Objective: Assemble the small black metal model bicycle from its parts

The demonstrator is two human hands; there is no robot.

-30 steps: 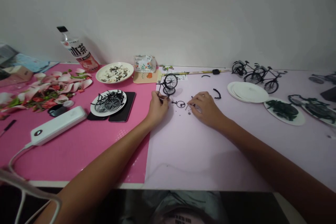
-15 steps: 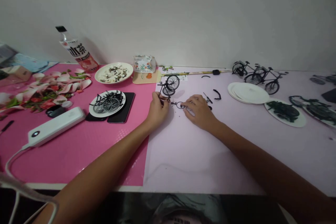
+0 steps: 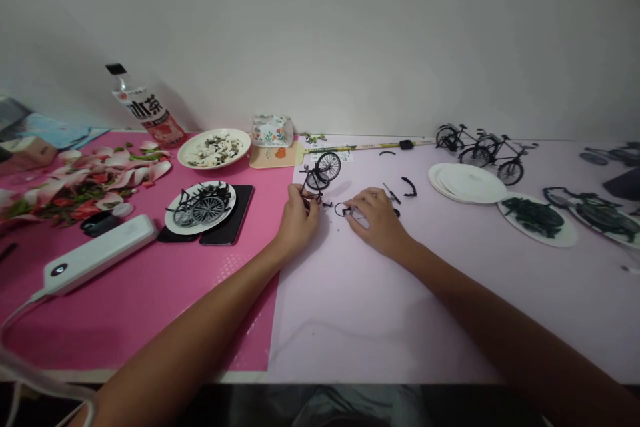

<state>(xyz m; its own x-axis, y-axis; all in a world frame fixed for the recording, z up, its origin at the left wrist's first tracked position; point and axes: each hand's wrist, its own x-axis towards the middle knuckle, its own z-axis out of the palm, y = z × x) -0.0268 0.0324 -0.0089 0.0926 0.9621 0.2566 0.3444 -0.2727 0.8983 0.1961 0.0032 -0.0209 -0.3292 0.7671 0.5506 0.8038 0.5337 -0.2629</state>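
Note:
My left hand (image 3: 299,220) is closed around the lower end of a partly built black model bicycle (image 3: 320,177), whose spoked wheels stick up beyond the fingers. On the lilac surface just to the right, my right hand (image 3: 377,217) has thumb and fingertips pinched at a small black part (image 3: 347,211). Touching or overlapping that part is a thin black ring (image 3: 338,209); I cannot tell if they are joined. Behind my right hand lie thin black rods (image 3: 393,195) and a curved black piece (image 3: 409,187).
Left, on the pink mat, are a plate of bicycle parts (image 3: 176,215) on dark phones, a white power bank (image 3: 100,253), a bowl (image 3: 187,163), petals (image 3: 120,180) and a tilted bottle (image 3: 153,117). Right stand finished model bicycles (image 3: 500,157), stacked white plates (image 3: 473,183) and a plate of dark parts (image 3: 567,235).
The whole view has shifted slightly, with the table sitting a little lower. My right fingers have moved a little at the ring, and a small black part shows at their tips.

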